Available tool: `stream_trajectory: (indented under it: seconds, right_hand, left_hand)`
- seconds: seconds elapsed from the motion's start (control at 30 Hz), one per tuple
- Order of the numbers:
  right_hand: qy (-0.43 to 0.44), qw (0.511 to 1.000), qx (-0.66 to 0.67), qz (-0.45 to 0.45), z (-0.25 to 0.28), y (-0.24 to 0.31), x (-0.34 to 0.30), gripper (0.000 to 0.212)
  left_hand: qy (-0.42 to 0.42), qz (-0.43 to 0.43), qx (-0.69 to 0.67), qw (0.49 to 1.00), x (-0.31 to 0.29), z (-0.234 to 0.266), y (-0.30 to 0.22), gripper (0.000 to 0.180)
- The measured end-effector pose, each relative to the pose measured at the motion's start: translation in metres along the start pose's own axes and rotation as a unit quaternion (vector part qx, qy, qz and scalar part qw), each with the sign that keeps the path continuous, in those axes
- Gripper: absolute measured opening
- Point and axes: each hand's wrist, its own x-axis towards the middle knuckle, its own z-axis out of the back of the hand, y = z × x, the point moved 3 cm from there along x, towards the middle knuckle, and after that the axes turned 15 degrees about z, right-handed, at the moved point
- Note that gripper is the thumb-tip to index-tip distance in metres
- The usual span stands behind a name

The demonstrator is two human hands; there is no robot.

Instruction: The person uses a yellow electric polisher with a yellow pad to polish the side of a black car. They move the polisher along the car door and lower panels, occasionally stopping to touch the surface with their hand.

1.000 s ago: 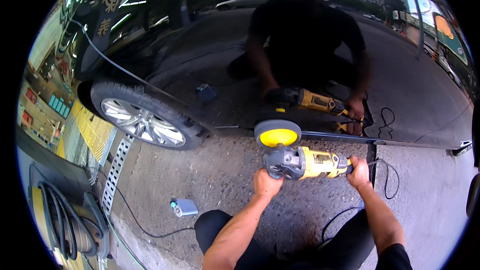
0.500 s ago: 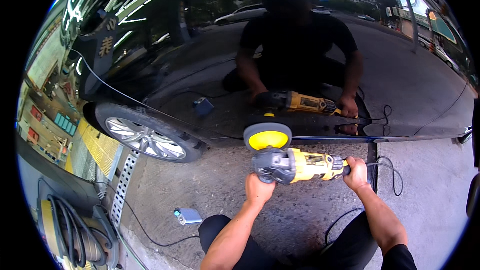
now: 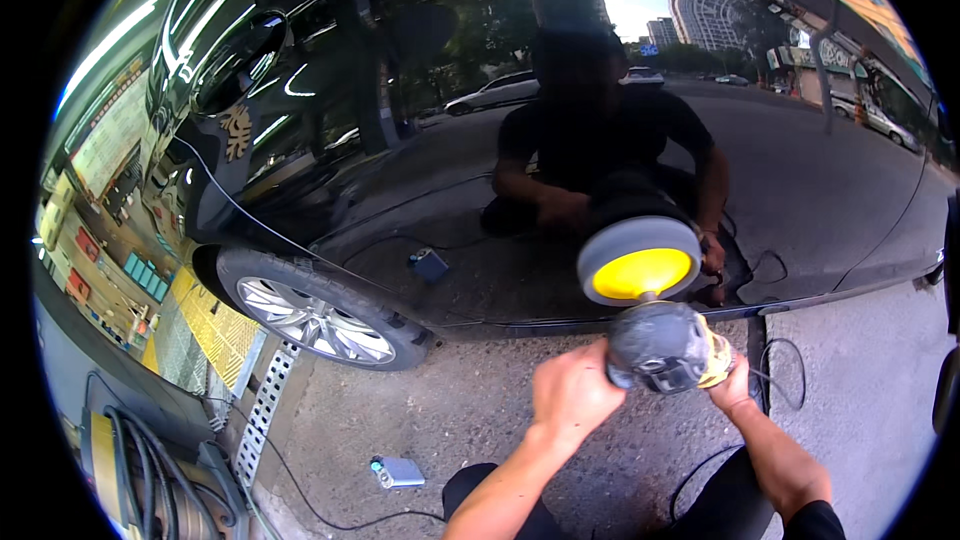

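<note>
A yellow and black car polisher (image 3: 665,348) is held up in front of a glossy black car door (image 3: 450,200). My left hand (image 3: 575,390) is closed around the front of the polisher beside its dark head. Farther right, my right hand (image 3: 733,382) grips its rear handle, partly hidden by the tool. The round polishing pad (image 3: 640,262), grey-edged with a yellow backing, faces the lower door panel. It looks close against the panel, but I cannot tell whether it touches. The panel mirrors a person, parked cars and buildings.
A car wheel (image 3: 315,315) with silver spokes stands left of the door. On the concrete lies a small blue-grey container (image 3: 398,472). A dark power cord (image 3: 320,518) trails nearby. A metal drain grate (image 3: 265,420) and coiled hoses (image 3: 150,465) are at left.
The polisher has swung round and moved right and forward, so its pad now lies over the lower door panel. Both hands have kept hold of it. The view has shifted slightly.
</note>
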Motion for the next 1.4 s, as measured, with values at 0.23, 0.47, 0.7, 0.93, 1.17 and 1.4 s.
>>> stream_trajectory:
  seconds: [0.23,0.47,0.7,0.93,1.17,1.4]
  right_hand:
    - [0.084,0.881,-0.403,0.234,-0.093,0.089,0.002,0.03]
    - [0.084,0.866,-0.428,0.244,-0.083,0.062,0.022,0.03]
    - [0.07,0.849,-0.523,0.029,0.087,-0.046,-0.02,0.035]
    - [0.014,0.881,-0.466,-0.086,0.141,-0.052,-0.038,0.038]
    - [0.198,0.772,-0.603,-0.037,0.049,-0.069,-0.023,0.036]
    - [0.282,0.786,-0.54,0.104,-0.099,-0.041,0.002,0.028]
  left_hand:
    - [-0.179,0.044,-0.146,0.972,0.005,0.075,0.085,0.029]
    - [-0.101,0.054,-0.117,0.987,0.018,0.016,0.159,0.041]
    - [0.114,0.079,0.0,0.99,-0.018,-0.142,0.068,0.02]
    - [0.178,0.059,-0.035,0.982,-0.017,-0.174,0.007,0.019]
    - [0.14,0.164,0.038,0.976,-0.018,-0.147,0.112,0.023]
    - [-0.031,0.316,-0.067,0.946,-0.032,-0.07,0.25,0.03]
